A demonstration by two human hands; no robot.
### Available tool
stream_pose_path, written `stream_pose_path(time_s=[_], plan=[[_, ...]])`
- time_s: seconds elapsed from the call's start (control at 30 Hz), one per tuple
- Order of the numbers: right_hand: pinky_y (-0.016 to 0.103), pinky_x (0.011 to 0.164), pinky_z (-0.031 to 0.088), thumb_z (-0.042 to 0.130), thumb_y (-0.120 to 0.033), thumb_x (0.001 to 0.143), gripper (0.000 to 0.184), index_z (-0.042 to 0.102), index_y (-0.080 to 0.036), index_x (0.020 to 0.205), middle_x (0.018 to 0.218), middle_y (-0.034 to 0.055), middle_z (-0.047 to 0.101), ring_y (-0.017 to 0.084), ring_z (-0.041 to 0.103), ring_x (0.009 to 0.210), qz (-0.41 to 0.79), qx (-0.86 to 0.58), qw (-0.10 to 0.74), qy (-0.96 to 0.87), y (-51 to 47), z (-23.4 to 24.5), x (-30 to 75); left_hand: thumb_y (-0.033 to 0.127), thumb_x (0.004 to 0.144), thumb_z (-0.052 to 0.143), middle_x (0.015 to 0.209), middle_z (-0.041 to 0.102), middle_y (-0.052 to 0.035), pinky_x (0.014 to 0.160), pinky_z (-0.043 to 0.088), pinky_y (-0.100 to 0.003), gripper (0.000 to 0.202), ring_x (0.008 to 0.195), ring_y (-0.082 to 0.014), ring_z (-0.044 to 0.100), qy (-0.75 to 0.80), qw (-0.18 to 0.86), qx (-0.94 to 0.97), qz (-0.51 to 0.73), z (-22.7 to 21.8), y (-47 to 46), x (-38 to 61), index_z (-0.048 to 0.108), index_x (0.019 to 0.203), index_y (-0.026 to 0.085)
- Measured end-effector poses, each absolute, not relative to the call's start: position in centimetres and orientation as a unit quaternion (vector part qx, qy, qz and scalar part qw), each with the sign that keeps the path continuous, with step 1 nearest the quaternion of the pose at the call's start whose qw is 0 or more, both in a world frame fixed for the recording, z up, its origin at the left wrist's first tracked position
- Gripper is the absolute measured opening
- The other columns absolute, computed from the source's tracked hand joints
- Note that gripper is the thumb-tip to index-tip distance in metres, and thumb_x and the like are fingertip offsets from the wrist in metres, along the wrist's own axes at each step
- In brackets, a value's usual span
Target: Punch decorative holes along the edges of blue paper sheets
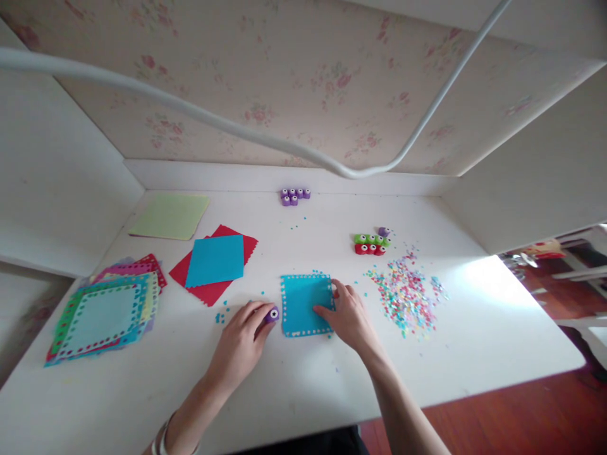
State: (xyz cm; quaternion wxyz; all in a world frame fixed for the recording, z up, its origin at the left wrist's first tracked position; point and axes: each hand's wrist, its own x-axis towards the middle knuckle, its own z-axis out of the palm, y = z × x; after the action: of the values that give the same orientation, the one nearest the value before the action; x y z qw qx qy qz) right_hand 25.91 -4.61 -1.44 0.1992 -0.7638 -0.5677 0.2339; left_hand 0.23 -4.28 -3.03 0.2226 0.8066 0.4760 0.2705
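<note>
Left hand: the left hand came in from the near side, left of the punched blue sheet, its fingers curled, with a pale band round the wrist.
Left grip: thumb and fingers pinched a star-marked purple punch, which sat just beside the sheet's left edge, apart from it.
Right hand: the right hand reached in from the near right, bent over the sheet's right edge, its thumb lying on top of the paper.
Right grip: thumb and fingers pinched that edge; how far the fingers reached underneath could not be told.
Confetti: a loose heap of multicoloured confetti spread to the right of the sheet, beyond the right hand; small blue cutouts were scattered to its left and others near its far edge.
Spare punches: a purple cluster stood well beyond the sheet; green punches and red punches stood in rows beyond it and to the right, a lone purple punch just behind them.
Paper piles: left of the sheet and farther back, a plain blue sheet overlapped red paper; farther left lay a stack of hole-bordered sheets, and pale green paper lay behind.
Punched blue sheet: it was on the white tabletop between the hands, bright blue and roughly square, with small holes along its borders showing white and a plain middle; the right hand hid part of the right border.
</note>
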Motion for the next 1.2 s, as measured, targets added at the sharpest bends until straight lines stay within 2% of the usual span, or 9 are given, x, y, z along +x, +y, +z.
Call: stream_pose_path(time_s=[0.07,0.17,0.27,0.33,0.5,0.63,0.73,1.0,1.2], plan=[[0.046,0.089,0.047,0.077,-0.034,0.069,0.052,0.06,-0.025,0.117,0.103,0.0078,0.059,0.03,0.059,0.1,0.26,-0.755,0.196,-0.568,-4.2,-1.1,26.0,0.028,0.096,0.054,0.116,0.064,-0.0079,0.094,0.052,-0.037,0.027,0.107,-0.022,0.062,0.478,0.224,0.805,0.271,-3.1,-4.3,0.1,0.057,0.123,0.024],[0.045,0.091,0.046,0.075,-0.026,0.068,0.035,0.063,-0.024,0.101,0.11,0.0079,0.058,0.029,0.057,0.105,0.261,-0.74,0.209,-0.584,-4.0,-0.9,26.2,0.029,0.097,0.053,0.116,0.064,-0.0078,0.094,0.052,-0.037,0.026,0.107,-0.0217,0.062,0.475,0.233,0.802,0.276,-3.1,-4.3,0.1,0.057,0.122,0.024],[0.044,0.087,0.046,0.067,-0.022,0.073,0.015,0.062,-0.024,0.088,0.097,0.005,0.062,0.027,0.059,0.096,0.262,-0.737,0.211,-0.586,-4.1,-0.9,26.1,0.029,0.097,0.052,0.115,0.065,-0.0078,0.094,0.052,-0.037,0.026,0.107,-0.0218,0.062,0.471,0.238,0.801,0.282,-2.9,-4.2,0.2,0.059,0.122,0.024],[0.042,0.08,0.047,0.063,-0.025,0.077,0.01,0.061,-0.024,0.087,0.085,0.0031,0.063,0.024,0.06,0.085,0.282,-0.744,0.224,-0.563,-4.2,-0.8,25.9,0.029,0.096,0.053,0.115,0.065,-0.0076,0.094,0.053,-0.037,0.026,0.107,-0.0219,0.063,0.471,0.236,0.801,0.284,-2.8,-4.2,0.2,0.06,0.121,0.024],[0.033,0.063,0.048,0.059,-0.043,0.085,0.021,0.062,-0.023,0.091,0.076,0.0015,0.063,0.021,0.06,0.071,0.418,-0.678,0.353,-0.491,-4.8,0.0,26.2,0.029,0.095,0.056,0.116,0.068,-0.0078,0.092,0.055,-0.037,0.026,0.106,-0.0223,0.065,0.488,0.246,0.785,0.293,-2.6,-4.2,0.0,0.06,0.121,0.024],[0.031,0.057,0.05,0.065,-0.052,0.08,0.033,0.063,-0.023,0.097,0.081,0.0022,0.068,0.02,0.063,0.067,0.528,-0.626,0.43,-0.379,-4.8,0.6,26.6,0.028,0.095,0.055,0.116,0.069,-0.0076,0.088,0.057,-0.034,0.028,0.103,-0.0215,0.068,0.5,0.272,0.769,0.291,-2.6,-4.1,-0.2,0.059,0.122,0.024],[0.031,0.052,0.049,0.069,-0.053,0.076,0.035,0.064,-0.024,0.094,0.075,0.0015,0.068,0.021,0.063,0.063,0.534,-0.632,0.425,-0.367,-4.6,0.9,26.7,0.027,0.094,0.058,0.115,0.07,-0.0069,0.089,0.057,-0.034,0.029,0.102,-0.0213,0.068,0.501,0.268,0.77,0.289,-2.7,-4.0,-0.3,0.06,0.122,0.024],[0.028,0.045,0.044,0.067,-0.051,0.077,0.029,0.063,-0.025,0.089,0.058,-0.0027,0.057,0.019,0.058,0.054,0.502,-0.643,0.391,-0.425,-4.1,0.8,26.6,0.027,0.093,0.059,0.112,0.071,-0.0057,0.087,0.057,-0.034,0.031,0.099,-0.0205,0.069,0.495,0.249,0.782,0.285,-2.8,-4.0,-0.2,0.06,0.124,0.024],[0.021,0.04,0.031,0.065,-0.049,0.082,0.035,0.043,-0.023,0.073,0.056,-0.0062,0.043,0.011,0.043,0.047,0.456,-0.643,0.386,-0.48,-3.8,0.0,26.8,0.027,0.093,0.059,0.113,0.071,-0.0053,0.088,0.056,-0.034,0.031,0.101,-0.0209,0.067,0.478,0.231,0.798,0.286,-3.1,-4.0,-0.3,0.061,0.124,0.023]])
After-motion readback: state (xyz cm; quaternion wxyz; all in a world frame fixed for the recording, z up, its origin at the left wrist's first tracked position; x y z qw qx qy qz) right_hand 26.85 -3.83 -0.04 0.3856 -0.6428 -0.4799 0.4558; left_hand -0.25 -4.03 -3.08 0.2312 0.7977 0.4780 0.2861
